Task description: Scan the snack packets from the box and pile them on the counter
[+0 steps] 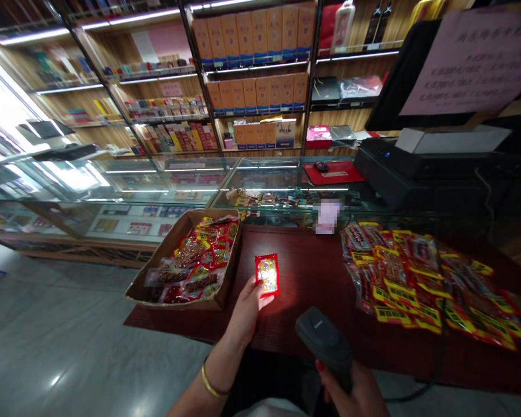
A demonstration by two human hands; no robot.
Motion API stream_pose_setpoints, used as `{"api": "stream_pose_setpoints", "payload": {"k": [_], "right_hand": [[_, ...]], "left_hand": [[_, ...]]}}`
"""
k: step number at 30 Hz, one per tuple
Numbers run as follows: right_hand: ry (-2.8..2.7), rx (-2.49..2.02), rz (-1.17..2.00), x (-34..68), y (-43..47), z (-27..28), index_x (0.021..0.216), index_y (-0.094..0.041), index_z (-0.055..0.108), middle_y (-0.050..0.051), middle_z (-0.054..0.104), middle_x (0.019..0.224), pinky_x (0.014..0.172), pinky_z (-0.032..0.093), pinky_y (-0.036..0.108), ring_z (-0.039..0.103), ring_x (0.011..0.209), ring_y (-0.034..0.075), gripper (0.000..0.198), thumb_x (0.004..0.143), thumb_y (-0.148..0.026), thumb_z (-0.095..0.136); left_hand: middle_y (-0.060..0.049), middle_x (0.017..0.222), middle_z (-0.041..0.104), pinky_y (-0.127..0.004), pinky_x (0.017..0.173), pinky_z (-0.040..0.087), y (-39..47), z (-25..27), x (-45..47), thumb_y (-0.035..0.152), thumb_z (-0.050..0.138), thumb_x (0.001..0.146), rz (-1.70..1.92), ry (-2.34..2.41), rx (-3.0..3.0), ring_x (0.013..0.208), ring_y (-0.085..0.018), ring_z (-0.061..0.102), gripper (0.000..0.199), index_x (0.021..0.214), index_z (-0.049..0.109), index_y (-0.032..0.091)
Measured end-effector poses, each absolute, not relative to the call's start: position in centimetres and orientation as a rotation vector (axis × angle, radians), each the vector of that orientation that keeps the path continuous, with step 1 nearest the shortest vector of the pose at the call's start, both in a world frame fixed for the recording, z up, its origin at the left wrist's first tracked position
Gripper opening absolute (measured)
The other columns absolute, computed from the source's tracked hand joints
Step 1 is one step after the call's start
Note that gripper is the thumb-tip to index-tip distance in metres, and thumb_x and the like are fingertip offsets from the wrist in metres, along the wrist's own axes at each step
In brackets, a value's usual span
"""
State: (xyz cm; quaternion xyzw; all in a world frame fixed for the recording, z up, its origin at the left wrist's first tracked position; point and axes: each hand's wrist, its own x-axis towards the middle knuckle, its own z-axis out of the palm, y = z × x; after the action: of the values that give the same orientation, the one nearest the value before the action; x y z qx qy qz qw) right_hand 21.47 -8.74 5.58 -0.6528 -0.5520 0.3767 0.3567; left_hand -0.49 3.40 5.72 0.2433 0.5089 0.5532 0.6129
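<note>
A shop interior is seen, with tall shelves (252, 75) of boxed goods at the back and long glass display counters (173, 179) running across the middle. In front of them a dark red-brown table (312, 278) is set over a grey tiled floor. On the table's left end a cardboard box (186, 260) is placed, filled with red and yellow snack packets. Over on the right side, a wide spread of similar snack packets (421, 278) is laid flat on the wood. Behind these, a black register machine (399, 174) is seen on the glass counter, with a red mouse pad (334, 172) and mouse beside it.

Now to the hands. A small red snack packet (267, 274) is held up by the left hand (247, 307), pinched at its lower edge between thumb and fingers, its face lit by a bright glow. It is held just above the table, right beside the box and well apart from the pile on the right. A gold bangle is worn on that wrist. A black handheld barcode scanner (323, 341) is gripped by the right hand (351, 394), fingers wrapped closed around its handle, and its head is pointed towards the lit packet.
</note>
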Motion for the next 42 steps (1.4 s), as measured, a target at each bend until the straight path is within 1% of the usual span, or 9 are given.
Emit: {"api": "stream_pose_setpoints", "payload": {"k": [7,11,15,21,26,30,36,40,42], "right_hand": [[-1.357,-1.655,1.000,21.4,-8.1,5.8,0.063,-0.026,0.063,0.003,0.068,0.052,0.058,0.054,0.030,0.067,0.052,0.024,0.059,0.087,-0.079,0.054],[-1.334,-1.643,1.034,21.2,-8.0,6.0,0.065,-0.026,0.061,0.002,0.068,0.055,0.057,0.054,0.030,0.067,0.053,0.023,0.050,0.087,-0.070,0.060],[-1.317,-1.619,1.074,20.9,-7.9,6.6,0.066,-0.026,0.062,0.002,0.068,0.053,0.057,0.052,0.031,0.068,0.052,0.024,0.045,0.089,-0.064,0.059],[-1.346,-1.595,1.081,20.8,-7.5,6.9,0.069,-0.026,0.063,0.002,0.069,0.056,0.057,0.051,0.032,0.068,0.053,0.025,0.040,0.091,-0.057,0.057],[-1.411,-1.617,1.079,20.6,-7.2,6.1,0.077,-0.022,0.068,0.005,0.071,0.059,0.056,0.050,0.034,0.069,0.056,0.027,0.039,0.093,-0.055,0.054],[-1.371,-1.603,1.112,20.5,-7.1,5.9,0.081,-0.020,0.069,0.004,0.072,0.060,0.055,0.051,0.032,0.069,0.055,0.025,0.041,0.094,-0.057,0.055],[-1.410,-1.592,1.058,20.2,-6.4,6.7,0.081,-0.021,0.070,0.004,0.072,0.061,0.057,0.051,0.033,0.070,0.056,0.026,0.039,0.095,-0.054,0.055],[-1.437,-1.572,1.057,19.7,-5.8,6.8,0.083,-0.020,0.071,0.004,0.073,0.062,0.058,0.051,0.033,0.069,0.056,0.026,0.038,0.096,-0.052,0.055],[-1.438,-1.570,1.057,19.5,-5.6,6.6,0.084,-0.020,0.072,0.004,0.072,0.060,0.057,0.051,0.033,0.069,0.054,0.026,0.039,0.096,-0.052,0.055]], "left_hand": [[-0.011,0.117,0.078,-0.039,0.092,0.057,3.0,6.4,0.6,0.045,0.084,0.075,1.233,1.124,0.615,0.101,-0.026,0.074,0.050,0.117,0.073,0.020],[-0.011,0.114,0.079,-0.039,0.093,0.057,3.0,6.5,0.9,0.045,0.084,0.075,1.239,1.127,0.623,0.102,-0.027,0.074,0.048,0.115,0.073,0.019],[-0.011,0.111,0.079,-0.040,0.093,0.057,2.9,6.6,1.1,0.042,0.083,0.075,1.252,1.094,0.627,0.101,-0.028,0.075,0.044,0.112,0.074,0.019],[-0.012,0.115,0.078,-0.040,0.093,0.057,3.0,6.3,1.4,0.041,0.084,0.075,1.242,1.083,0.621,0.103,-0.029,0.075,0.045,0.113,0.073,0.019],[-0.010,0.110,0.079,-0.037,0.090,0.057,3.0,6.7,1.6,0.040,0.084,0.073,1.244,1.084,0.612,0.097,-0.026,0.075,0.045,0.111,0.073,0.019],[-0.010,0.103,0.080,-0.037,0.088,0.058,2.9,7.0,1.8,0.041,0.085,0.072,1.253,1.078,0.609,0.095,-0.026,0.075,0.044,0.108,0.073,0.017],[-0.008,0.104,0.079,-0.037,0.089,0.057,2.8,6.6,1.9,0.039,0.084,0.074,1.265,1.068,0.599,0.095,-0.025,0.075,0.038,0.104,0.073,0.019],[-0.010,0.109,0.080,-0.037,0.090,0.057,2.8,7.3,2.1,0.038,0.083,0.072,1.244,1.040,0.585,0.097,-0.027,0.076,0.045,0.112,0.073,0.019],[-0.011,0.108,0.080,-0.039,0.092,0.057,2.7,7.8,2.2,0.036,0.083,0.071,1.242,1.032,0.587,0.100,-0.028,0.075,0.044,0.110,0.073,0.018]]}}
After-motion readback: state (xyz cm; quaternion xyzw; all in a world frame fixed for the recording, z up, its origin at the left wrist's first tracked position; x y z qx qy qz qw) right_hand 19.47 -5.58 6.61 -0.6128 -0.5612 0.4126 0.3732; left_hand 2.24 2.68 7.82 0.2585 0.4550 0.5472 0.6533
